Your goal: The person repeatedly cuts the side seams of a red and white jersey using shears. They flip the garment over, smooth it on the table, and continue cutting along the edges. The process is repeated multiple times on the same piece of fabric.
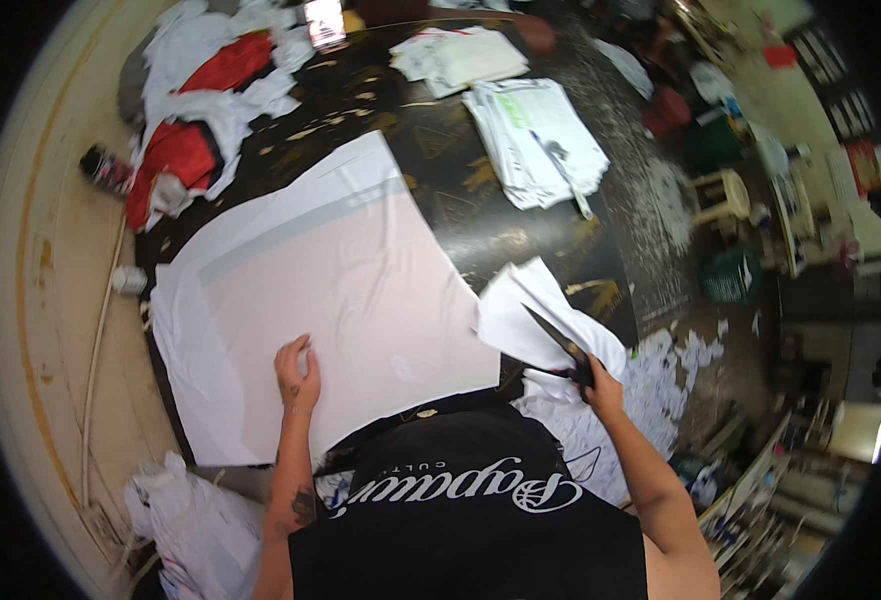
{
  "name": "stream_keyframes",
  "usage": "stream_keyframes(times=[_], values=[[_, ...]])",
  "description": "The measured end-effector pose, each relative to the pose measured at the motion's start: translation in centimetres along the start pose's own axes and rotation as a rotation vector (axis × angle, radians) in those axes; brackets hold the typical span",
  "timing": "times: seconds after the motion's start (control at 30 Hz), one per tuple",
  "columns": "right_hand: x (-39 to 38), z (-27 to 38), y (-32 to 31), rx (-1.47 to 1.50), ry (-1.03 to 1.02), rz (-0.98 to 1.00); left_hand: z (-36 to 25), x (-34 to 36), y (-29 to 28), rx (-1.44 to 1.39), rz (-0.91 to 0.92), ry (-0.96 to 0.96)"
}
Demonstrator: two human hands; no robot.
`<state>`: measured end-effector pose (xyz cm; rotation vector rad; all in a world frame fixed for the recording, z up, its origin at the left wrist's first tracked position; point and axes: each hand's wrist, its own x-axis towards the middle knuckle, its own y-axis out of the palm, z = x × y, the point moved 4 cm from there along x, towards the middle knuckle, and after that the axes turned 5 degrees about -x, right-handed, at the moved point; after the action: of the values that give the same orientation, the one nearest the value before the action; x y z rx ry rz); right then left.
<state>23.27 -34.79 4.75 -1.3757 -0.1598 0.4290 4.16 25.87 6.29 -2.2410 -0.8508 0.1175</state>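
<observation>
A dark table (440, 180) fills the middle of the frame. On it, centre-left, lies a big pale sheet (330, 300) with a grey band near its top. A red-and-white cloth heap (200, 110) sits upper left, paper stacks (535, 135) upper centre. Right of centre, a white piece (530, 315) is bunched at the table edge. The left hand (297, 378) presses the sheet's lower part, fingers loosely curled. The right hand (600, 385) is closed around the handles of dark scissors (560, 345), blades against the white piece.
</observation>
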Motion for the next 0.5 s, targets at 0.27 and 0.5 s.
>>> stream_keyframes(times=[0.27,0.5], values=[[-16.5,2.9,-5.4,0.234,0.532,-0.059,-8.3,0.4,9.1,-0.375,0.379,0.239],[-19.2,16.3,-8.9,0.844,0.604,-0.039,-24.1,-8.4,18.6,-0.887,1.598,-0.051]])
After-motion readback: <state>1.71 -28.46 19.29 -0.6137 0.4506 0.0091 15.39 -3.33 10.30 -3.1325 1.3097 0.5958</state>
